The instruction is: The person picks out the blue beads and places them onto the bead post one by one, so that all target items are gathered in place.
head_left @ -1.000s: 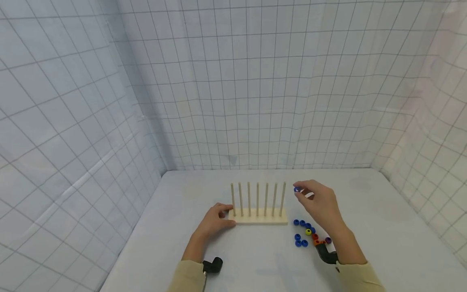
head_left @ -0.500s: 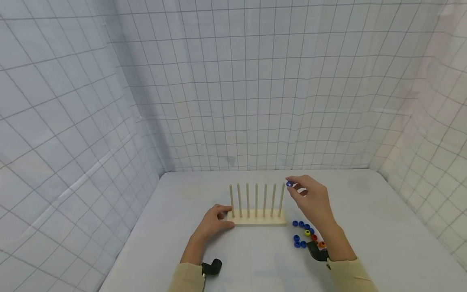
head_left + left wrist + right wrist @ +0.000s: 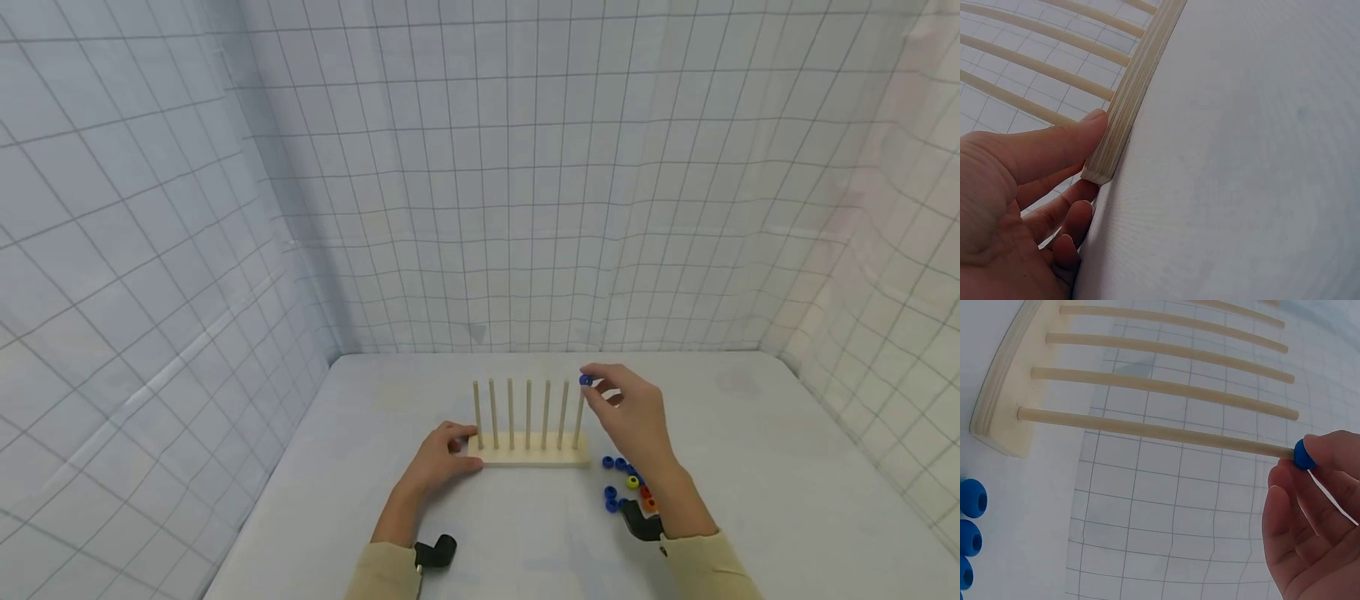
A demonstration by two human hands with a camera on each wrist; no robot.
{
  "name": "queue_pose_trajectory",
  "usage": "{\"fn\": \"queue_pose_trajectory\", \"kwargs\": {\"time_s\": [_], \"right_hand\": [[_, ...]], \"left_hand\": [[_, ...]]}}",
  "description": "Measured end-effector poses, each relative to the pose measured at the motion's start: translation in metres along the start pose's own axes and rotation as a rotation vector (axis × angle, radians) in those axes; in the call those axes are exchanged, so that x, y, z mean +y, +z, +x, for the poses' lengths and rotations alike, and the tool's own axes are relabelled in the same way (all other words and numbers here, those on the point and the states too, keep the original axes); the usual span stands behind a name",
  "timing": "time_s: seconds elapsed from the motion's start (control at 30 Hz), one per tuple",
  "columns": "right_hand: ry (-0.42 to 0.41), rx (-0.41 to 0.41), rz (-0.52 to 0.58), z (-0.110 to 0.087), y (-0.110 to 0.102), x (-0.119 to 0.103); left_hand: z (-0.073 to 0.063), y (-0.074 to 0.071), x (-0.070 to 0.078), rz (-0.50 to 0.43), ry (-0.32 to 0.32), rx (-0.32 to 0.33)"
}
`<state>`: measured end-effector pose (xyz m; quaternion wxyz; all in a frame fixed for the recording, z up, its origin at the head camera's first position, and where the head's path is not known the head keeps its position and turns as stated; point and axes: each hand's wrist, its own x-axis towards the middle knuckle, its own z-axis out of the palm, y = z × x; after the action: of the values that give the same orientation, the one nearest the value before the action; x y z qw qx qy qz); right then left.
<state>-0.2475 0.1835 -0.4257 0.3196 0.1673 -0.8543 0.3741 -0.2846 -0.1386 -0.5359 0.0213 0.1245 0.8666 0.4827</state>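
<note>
A pale wooden base carries a row of several upright wooden pegs, none with a bead on it below the tips. My left hand grips the base's left end; in the left wrist view the thumb presses its front edge and the fingers go behind. Thumb and fingers of my right hand pinch a blue bead at the tip of the rightmost peg. In the right wrist view the bead sits right at the peg's end.
Loose blue beads, a yellow bead, a red bead and an orange bead lie on the white table right of the base, partly behind the right forearm. A white grid-patterned curtain encloses the table.
My right hand has moved left with the blue bead, from beside the rightmost peg to its tip. The left hand still holds the base in place.
</note>
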Motion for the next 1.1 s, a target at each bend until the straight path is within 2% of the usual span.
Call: {"fn": "queue_pose_trajectory", "kwargs": {"time_s": [0.67, 1.1], "right_hand": [[0.008, 0.001, 0.034, -0.0013, 0.0031, 0.0030], [0.060, -0.025, 0.054, -0.0026, 0.0042, 0.0036]], "left_hand": [[-0.0031, 0.0001, 0.0040, 0.005, 0.004, 0.008], [-0.0034, 0.0002, 0.0043, 0.016, 0.001, 0.017]]}}
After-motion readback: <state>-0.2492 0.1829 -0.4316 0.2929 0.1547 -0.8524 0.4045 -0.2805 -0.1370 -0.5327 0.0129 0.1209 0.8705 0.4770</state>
